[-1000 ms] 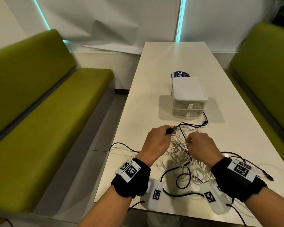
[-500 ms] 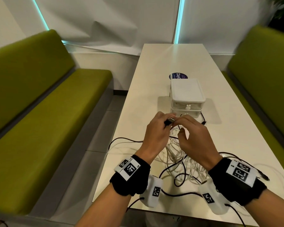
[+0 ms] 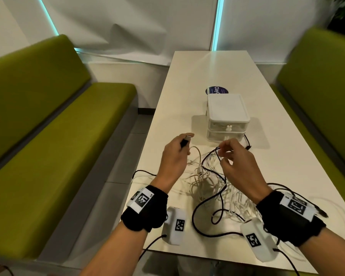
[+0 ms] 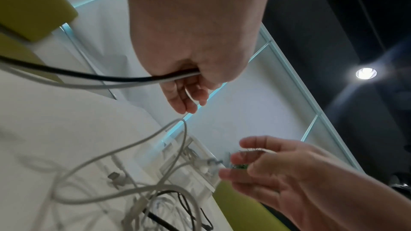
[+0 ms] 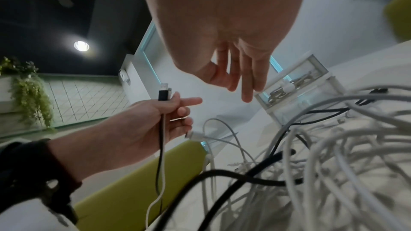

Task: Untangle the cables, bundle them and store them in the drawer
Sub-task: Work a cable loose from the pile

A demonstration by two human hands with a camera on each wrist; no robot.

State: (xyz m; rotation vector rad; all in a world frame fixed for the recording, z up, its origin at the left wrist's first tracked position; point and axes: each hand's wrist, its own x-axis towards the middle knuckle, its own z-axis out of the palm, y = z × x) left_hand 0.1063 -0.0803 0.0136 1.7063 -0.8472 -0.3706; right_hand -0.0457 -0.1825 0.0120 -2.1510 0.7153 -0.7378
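Left hand: the left hand (image 3: 173, 156) was raised above the table's near-left part, fingers curled round a black plug (image 3: 184, 143) and the two leads under it, one black and one white (both ran down through the palm in the right-wrist view (image 5: 163, 94)).
Right hand: the right hand (image 3: 237, 162) was lifted just right of the left, apart from it; thumb and forefinger looked pinched on a black cable (image 3: 217, 151) in the head view, but the wrist views showed loosely bent fingers (image 5: 246, 83) with no cable plain between them, so I could not tell whether it held anything.
Cables: a tangle of white and black cables (image 3: 211, 186) lay on the table under and between the two hands, reaching to the near edge and toward the near-right corner; a white plug (image 5: 193, 134) hung just beside the left hand's fingers.
Drawers: a small white drawer unit (image 3: 227, 116) of two tiers stood at mid-table, beyond the hands, both tiers pushed in; the upper one had a little white knob (image 3: 229, 128). One black cable end (image 3: 247, 144) lay at its near-right corner.
Sticker: a dark round sticker (image 3: 215, 90) lay on the table just behind the unit, partly hidden by it.
Table: the white table (image 3: 187, 80) ran away from the person, a green bench (image 3: 48, 136) along each long side.
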